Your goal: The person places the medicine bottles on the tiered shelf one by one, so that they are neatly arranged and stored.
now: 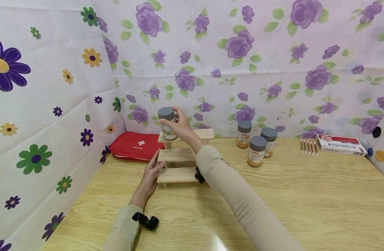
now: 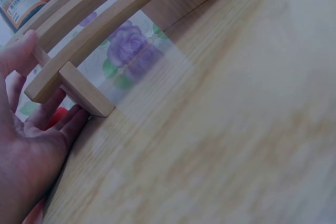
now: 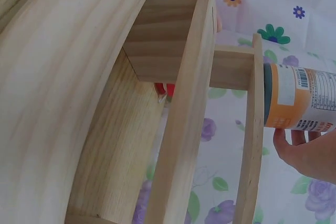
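My right hand [image 1: 183, 127] grips a supplement jar [image 1: 169, 134] with a grey lid and a white-and-orange label. The jar stands upright at the left end of the top step of a three-step wooden rack [image 1: 177, 155]. From the right wrist camera, the jar's base [image 3: 268, 95] meets the edge of that step. My left hand [image 1: 150, 174] holds the rack's left end; in the left wrist view its thumb [image 2: 23, 48] lies by a step's end, with the fingers behind the support [image 2: 86, 90].
A red first aid pouch [image 1: 136, 146] lies behind the rack to the left. Three similar jars [image 1: 256, 154] stand together right of the rack. Farther right are several small sticks [image 1: 309, 147] in a row and a red-and-white box [image 1: 340, 144]. Flowered cloth [image 1: 192, 45] hangs behind the table [image 1: 289, 195].
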Demonstrator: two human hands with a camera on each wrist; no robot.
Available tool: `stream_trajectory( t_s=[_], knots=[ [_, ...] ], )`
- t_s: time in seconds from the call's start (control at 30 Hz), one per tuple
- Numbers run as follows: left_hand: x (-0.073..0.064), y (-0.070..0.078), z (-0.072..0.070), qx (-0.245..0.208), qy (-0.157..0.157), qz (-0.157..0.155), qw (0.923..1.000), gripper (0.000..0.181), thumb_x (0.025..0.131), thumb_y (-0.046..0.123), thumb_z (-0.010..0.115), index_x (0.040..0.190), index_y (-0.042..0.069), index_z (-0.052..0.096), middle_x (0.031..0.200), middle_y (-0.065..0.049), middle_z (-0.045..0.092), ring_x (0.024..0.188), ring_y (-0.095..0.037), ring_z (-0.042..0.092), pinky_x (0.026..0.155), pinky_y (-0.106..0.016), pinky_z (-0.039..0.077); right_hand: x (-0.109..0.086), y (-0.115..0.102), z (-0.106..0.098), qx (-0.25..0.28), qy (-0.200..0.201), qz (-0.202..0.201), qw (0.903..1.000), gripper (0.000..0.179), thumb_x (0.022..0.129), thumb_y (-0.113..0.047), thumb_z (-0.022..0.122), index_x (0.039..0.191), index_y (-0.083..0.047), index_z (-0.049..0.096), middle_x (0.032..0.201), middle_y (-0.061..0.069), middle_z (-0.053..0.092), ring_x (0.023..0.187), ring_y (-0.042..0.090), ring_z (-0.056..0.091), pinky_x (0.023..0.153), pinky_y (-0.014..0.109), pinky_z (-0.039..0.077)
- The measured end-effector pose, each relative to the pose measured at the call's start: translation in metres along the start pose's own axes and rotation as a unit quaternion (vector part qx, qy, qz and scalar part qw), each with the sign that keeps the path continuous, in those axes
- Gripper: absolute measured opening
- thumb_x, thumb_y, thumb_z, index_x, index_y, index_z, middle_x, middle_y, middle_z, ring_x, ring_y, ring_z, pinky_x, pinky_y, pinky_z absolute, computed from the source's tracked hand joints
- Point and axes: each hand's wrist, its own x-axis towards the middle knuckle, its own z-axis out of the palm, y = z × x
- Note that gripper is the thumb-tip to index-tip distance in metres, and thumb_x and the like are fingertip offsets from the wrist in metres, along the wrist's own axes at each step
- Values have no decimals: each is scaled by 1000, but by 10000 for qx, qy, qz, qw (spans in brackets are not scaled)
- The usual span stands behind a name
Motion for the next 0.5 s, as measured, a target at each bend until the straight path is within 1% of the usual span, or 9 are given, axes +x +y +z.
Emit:
stream_trajectory(
  t_s=[0.13, 0.23, 0.37, 0.5],
  knots=[
    [0, 0, 0, 62, -29, 18, 10000, 68, 101, 17, 51, 157, 33, 16, 151, -9, 35, 126, -11, 44, 93, -22, 48, 0, 0, 0, -7, 3, 39, 10000, 72, 92, -33, 68, 152, -20, 30, 143, 14, 43, 127, 30, 45, 99, 47, 44],
    [-1, 1, -1, 44, -54, 19, 10000, 68, 101, 17, 51, 157, 34, 16, 153, -9, 34, 124, -10, 45, 92, -21, 49, 0, 1, 0, -71, -12, 135, 9999, 78, 91, -34, 69, 154, -19, 26, 145, 15, 41, 132, 30, 42, 102, 49, 44],
    [-1, 1, -1, 18, -64, 16, 10000, 67, 102, 18, 50, 157, 34, 16, 152, -9, 35, 129, -16, 42, 91, -22, 49, -1, 3, -2, -172, -50, 330, 9993, 86, 89, -35, 71, 156, -21, 21, 150, 15, 37, 139, 30, 37, 106, 50, 42],
    [0, 1, -1, 35, -73, 10, 10000, 67, 102, 19, 49, 157, 33, 15, 149, -8, 34, 134, -22, 37, 95, -25, 46, -7, 5, -7, -81, -53, 451, 9989, 85, 88, -35, 72, 156, -25, 21, 153, 13, 36, 142, 30, 36, 110, 49, 39]
  ],
)
